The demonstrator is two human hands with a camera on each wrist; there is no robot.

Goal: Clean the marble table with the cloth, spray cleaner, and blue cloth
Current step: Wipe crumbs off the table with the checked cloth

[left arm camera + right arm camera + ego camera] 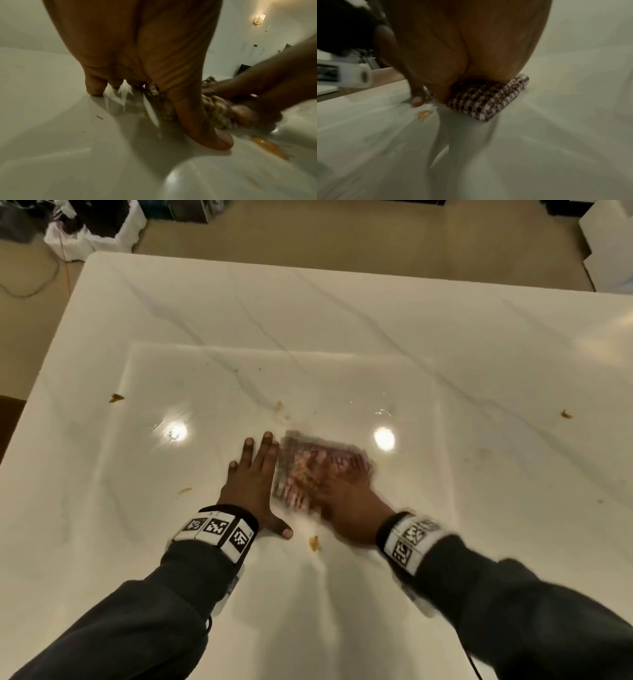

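A folded checkered cloth lies on the white marble table near its middle. My right hand presses flat on the cloth with fingers spread, blurred by motion; in the right wrist view the palm covers the cloth. My left hand rests flat on the table just left of the cloth, fingers straight and thumb out. In the left wrist view its thumb touches the table beside the cloth. No spray cleaner or blue cloth is in view.
Brownish smears dot the table: one between my wrists, one far left, one far right, one beyond the cloth. Wet sheen shows nearby. Bags sit on the floor past the far left corner.
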